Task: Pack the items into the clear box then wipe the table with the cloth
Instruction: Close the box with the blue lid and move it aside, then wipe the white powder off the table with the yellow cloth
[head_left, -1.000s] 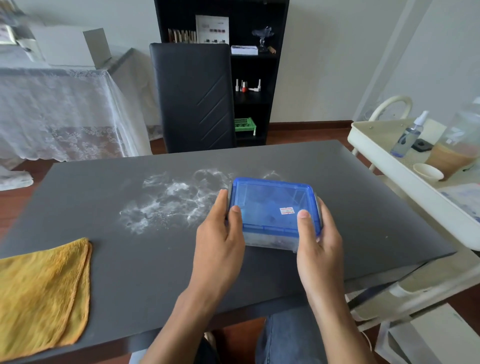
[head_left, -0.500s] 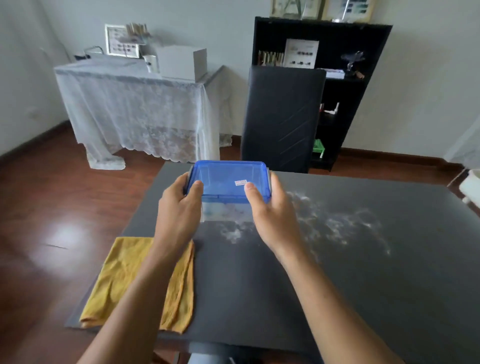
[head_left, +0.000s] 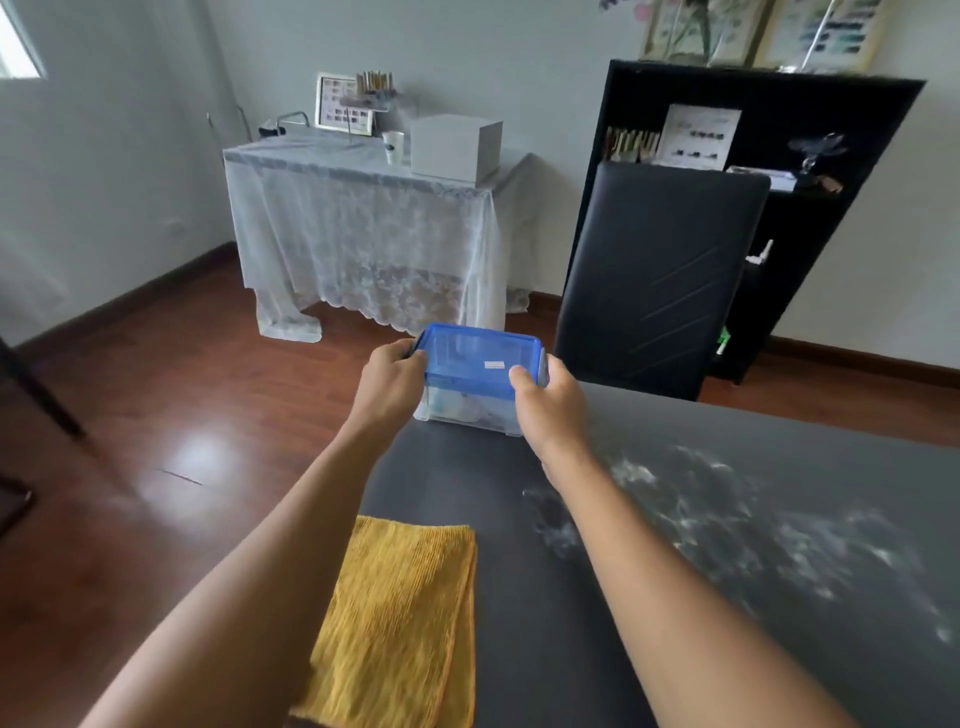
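Dark and matte, the worktop (head_left: 545, 649) fills the lower right of the view, and two bare forearms reach out over it from the near edge. Nearest, below and between the arms and closer to the left one, a folded yellow cloth (head_left: 400, 618) lies flat beside the worktop's left edge. To the right of the right forearm, smears of white powder (head_left: 727, 519) spread over the dark surface, blurred toward the right side. Farther out, both hands meet on a clear box (head_left: 470, 408) with a blue lid (head_left: 480, 358) at the far left corner of the worktop; whether its base rests on the surface or hangs just above it cannot be told. Left hand (head_left: 389, 382) grips the left end of the box, fingers curled over the lid's edge. Right hand (head_left: 548, 402) grips the right end, thumb pressed on top of the lid and fingers wrapped round the side. Pale items show dimly through the box's clear wall, too vague to name. Beyond the hands, a black chair (head_left: 660, 280) stands against the far edge of the worktop, to the right of the box. Behind it rises a black bookshelf (head_left: 810, 156). Farther left, past a stretch of reddish wooden floor (head_left: 156, 405), a side table draped in white lace (head_left: 363, 244) carries a white box (head_left: 457, 145) against the wall.
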